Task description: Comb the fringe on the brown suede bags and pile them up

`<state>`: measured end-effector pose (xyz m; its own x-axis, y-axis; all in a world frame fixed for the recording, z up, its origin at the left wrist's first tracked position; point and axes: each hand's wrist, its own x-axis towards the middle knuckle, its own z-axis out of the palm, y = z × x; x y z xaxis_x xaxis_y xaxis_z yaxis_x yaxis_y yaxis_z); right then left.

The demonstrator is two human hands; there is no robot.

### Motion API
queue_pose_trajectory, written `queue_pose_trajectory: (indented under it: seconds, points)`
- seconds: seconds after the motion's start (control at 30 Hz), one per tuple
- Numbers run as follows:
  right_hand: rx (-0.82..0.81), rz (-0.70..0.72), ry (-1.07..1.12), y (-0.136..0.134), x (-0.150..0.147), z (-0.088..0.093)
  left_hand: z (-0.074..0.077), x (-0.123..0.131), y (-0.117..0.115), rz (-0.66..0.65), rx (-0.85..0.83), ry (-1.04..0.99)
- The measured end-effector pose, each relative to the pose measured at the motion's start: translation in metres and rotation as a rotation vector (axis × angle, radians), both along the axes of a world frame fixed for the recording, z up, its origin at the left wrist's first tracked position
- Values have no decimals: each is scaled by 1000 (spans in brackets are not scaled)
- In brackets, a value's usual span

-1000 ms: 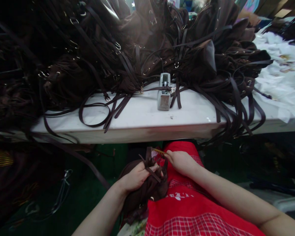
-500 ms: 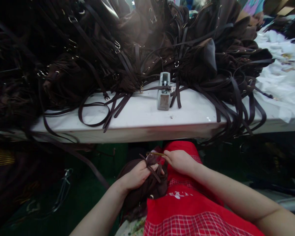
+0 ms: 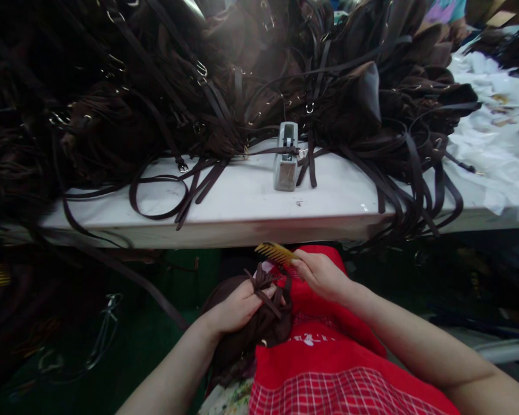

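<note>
My left hand (image 3: 241, 306) is closed around a bunch of dark brown fringe strips (image 3: 266, 283) on a soft brown bag (image 3: 233, 351) lying in my lap. Strip ends stick out above and beside the fingers. My right hand (image 3: 322, 272) pinches one end of a yellow-brown comb (image 3: 277, 253). Its teeth point down and towards me, slightly above the fringe and apart from it. A red apron (image 3: 311, 351) with checked panels covers my lap beneath both hands.
Brown bags with straps and metal rings (image 3: 225, 98) are heaped along the white table (image 3: 242, 210). A grey tape dispenser (image 3: 286, 167) stands near its front edge. Straps (image 3: 419, 196) hang over that edge at right. White sheets (image 3: 488, 132) lie further right; another person's arm (image 3: 458, 29) shows behind.
The comb has lifted off the fringe and turned, so its teeth now show. My right hand has risen slightly with it. My left hand keeps its grip on the fringe.
</note>
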<state>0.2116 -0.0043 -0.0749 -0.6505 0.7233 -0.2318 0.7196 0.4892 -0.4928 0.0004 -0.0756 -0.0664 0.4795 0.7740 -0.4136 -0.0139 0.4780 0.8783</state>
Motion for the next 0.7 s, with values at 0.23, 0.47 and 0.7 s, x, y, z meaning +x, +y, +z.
queue_pose_trajectory:
  seconds: [0.23,0.47,0.7]
  points:
    - [18,142,-262,-5,-12,-7,11,2,3,-102,156,105]
    - [29,78,-344,3,-19,-22,4,4,4,-95,150,144]
    - [-52,-40,-383,15,-7,-51,22,5,-2,-111,331,263]
